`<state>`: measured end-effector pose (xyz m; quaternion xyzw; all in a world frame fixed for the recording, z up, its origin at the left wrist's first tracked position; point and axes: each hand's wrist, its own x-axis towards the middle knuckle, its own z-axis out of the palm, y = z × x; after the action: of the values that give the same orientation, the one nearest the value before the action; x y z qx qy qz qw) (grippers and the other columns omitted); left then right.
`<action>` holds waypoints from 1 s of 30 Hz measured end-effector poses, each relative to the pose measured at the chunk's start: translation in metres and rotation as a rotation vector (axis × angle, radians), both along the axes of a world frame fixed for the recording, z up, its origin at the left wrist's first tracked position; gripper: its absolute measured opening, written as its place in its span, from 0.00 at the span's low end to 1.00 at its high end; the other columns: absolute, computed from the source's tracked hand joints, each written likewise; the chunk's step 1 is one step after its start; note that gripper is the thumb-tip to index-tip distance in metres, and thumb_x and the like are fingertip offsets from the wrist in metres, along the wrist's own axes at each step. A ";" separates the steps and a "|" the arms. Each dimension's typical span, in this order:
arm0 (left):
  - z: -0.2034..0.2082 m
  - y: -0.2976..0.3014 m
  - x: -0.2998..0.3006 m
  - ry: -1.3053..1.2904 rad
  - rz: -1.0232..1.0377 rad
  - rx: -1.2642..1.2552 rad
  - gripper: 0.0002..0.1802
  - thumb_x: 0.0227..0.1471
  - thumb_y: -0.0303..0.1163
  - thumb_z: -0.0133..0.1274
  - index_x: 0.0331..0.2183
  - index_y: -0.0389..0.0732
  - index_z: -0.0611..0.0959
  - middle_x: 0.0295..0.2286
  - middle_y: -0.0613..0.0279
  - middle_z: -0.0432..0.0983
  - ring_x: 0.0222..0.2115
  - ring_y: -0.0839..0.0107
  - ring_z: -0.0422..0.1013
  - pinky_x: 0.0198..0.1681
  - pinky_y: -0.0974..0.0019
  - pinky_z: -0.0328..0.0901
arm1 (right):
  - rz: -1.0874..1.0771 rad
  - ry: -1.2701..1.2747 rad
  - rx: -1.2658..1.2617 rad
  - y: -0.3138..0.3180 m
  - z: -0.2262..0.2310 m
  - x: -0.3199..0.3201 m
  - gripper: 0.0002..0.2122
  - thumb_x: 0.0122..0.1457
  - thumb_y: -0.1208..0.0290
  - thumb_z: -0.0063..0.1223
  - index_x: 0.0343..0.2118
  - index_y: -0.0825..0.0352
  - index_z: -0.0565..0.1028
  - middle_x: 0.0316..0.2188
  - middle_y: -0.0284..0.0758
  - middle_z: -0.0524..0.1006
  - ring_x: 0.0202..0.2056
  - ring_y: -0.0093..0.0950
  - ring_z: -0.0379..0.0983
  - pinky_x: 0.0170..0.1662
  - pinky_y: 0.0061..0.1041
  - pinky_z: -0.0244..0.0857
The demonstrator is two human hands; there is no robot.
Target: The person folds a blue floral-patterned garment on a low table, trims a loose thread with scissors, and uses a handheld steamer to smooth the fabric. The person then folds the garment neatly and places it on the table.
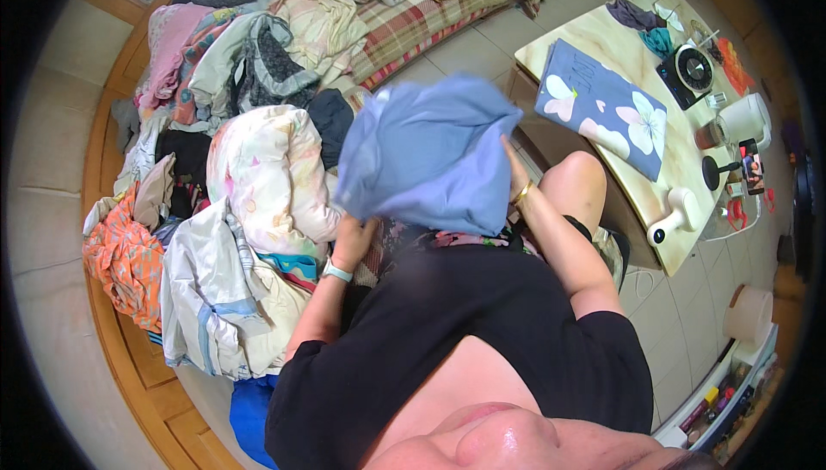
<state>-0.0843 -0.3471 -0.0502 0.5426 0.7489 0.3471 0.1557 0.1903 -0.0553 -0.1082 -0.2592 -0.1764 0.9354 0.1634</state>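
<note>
L hand (351,242) looks closed on the near left corner of a blue-grey cloth (430,147); R hand (516,169) is gripping its right edge, w/ most fingers hidden behind the fabric. Cloth is bunched and blurred, up in the air over the lap, btwn the clothes pile (245,66) on the left and the marbled tabletop (686,156) on the right. Pillowcase or other cover, can't tell.

Main risk: slack. Far side isn't held, so it could flop or fold under, leaving creases; uneven pull btwn hands wd twist it. L grip is at a corner only, so a sharp shake cd jerk it loose.

Left: the white floral quilt (267,178) sits just beside the L hand; cloth cd drag on it or get mixed into the pile.

Right: folded blue floral cover (602,109) lies near the tabletop edge; a wide R elbow or swinging hem cd knock it askew or off. Farther right, glass cup (709,135) and phone on stand (751,165) are prob. out of reach unless the cloth's flung wide. Bracelet (521,193) on R wrist might snag fabric.
</note>
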 end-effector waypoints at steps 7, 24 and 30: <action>0.009 -0.022 -0.013 -1.121 0.255 0.028 0.26 0.62 0.43 0.56 0.55 0.36 0.76 0.45 0.65 0.78 0.45 0.76 0.72 0.49 0.71 0.66 | 0.008 -0.206 -0.023 -0.001 0.008 -0.002 0.29 0.57 0.55 0.64 0.56 0.69 0.72 0.51 0.42 0.78 0.49 0.34 0.77 0.55 0.38 0.71; -0.038 -0.024 -0.021 -0.329 0.374 0.017 0.16 0.65 0.34 0.49 0.45 0.29 0.77 0.37 0.52 0.78 0.39 0.65 0.71 0.47 0.62 0.66 | 0.132 -0.795 1.353 0.021 0.003 -0.032 0.25 0.58 0.61 0.63 0.54 0.71 0.73 0.53 0.48 0.75 0.52 0.40 0.75 0.54 0.37 0.70; -0.034 -0.015 -0.004 -0.680 0.452 0.142 0.24 0.67 0.46 0.50 0.45 0.31 0.79 0.39 0.59 0.78 0.39 0.72 0.71 0.47 0.66 0.66 | -0.723 -0.463 1.833 0.025 0.187 -0.048 0.25 0.60 0.64 0.57 0.58 0.70 0.70 0.63 0.48 0.66 0.63 0.44 0.63 0.65 0.39 0.58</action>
<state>-0.0880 -0.3617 -0.0837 0.2285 0.7293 0.5827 0.2762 0.1418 -0.0304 0.0792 -0.2467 -0.7648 0.2609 0.5349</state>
